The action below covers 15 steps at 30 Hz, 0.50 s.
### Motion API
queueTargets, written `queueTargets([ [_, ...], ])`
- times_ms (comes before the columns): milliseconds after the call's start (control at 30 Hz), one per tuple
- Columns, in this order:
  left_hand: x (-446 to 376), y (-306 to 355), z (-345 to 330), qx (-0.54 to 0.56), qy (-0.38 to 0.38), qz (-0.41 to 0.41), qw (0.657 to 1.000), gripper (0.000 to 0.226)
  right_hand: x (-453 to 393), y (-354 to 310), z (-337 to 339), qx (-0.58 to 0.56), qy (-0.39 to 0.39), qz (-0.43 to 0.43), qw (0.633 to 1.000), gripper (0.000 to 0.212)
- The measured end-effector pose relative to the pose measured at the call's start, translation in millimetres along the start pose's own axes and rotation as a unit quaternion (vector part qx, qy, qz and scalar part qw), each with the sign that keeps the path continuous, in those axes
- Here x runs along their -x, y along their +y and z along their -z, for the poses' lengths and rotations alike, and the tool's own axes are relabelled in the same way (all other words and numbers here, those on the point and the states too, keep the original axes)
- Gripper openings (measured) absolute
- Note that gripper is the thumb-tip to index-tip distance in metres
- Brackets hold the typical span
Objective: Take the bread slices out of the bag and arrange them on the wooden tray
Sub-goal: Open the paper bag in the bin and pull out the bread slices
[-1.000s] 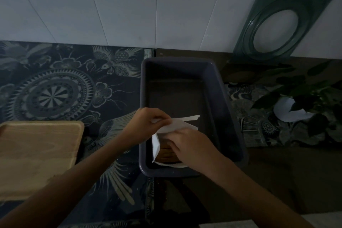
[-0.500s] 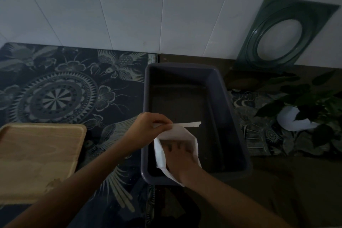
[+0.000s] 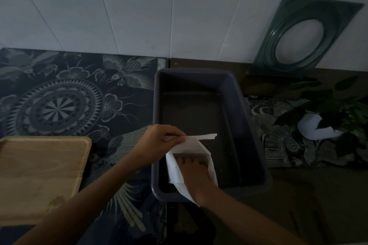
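A white paper bag [image 3: 173, 167] stands in the near end of a dark grey plastic tub [image 3: 249, 125]. My left hand [image 3: 159, 141] pinches the bag's upper flap at its left side and holds the mouth wide. My right hand [image 3: 194, 171] is pushed down inside the bag, fingers spread and partly in shadow. The bread slices are hidden inside the bag, so I cannot tell whether the fingers hold one. The wooden tray [image 3: 39, 177] lies at the left edge with nothing on it.
A dark patterned mat [image 3: 75, 101] covers the counter between tray and tub. A green square frame with a round hole [image 3: 306, 36] leans on the white wall. A leafy plant in a white pot [image 3: 318, 127] stands right of the tub.
My right hand has gone from the bag's top down into it. The bag's mouth has been pulled wider, and the left hand still holds the flap.
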<state>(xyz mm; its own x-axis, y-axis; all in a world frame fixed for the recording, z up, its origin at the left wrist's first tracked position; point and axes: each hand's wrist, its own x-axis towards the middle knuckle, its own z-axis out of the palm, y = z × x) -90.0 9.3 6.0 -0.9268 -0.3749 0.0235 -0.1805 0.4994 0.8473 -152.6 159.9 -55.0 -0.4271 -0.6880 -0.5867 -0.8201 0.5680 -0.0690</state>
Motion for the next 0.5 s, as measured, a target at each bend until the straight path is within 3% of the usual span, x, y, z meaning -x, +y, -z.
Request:
queueTargets([
  [267, 0, 2, 1, -0.023, 0.002, -0.016, 1.0, 0.015, 22, -4, 27, 0.04, -0.015, -0.006, 0.999, 0.088],
  [500, 2, 5, 5, -0.045, -0.005, -0.027, 0.999, 0.015, 78, -7, 63, 0.03, 0.052, 0.019, 0.998, 0.081],
])
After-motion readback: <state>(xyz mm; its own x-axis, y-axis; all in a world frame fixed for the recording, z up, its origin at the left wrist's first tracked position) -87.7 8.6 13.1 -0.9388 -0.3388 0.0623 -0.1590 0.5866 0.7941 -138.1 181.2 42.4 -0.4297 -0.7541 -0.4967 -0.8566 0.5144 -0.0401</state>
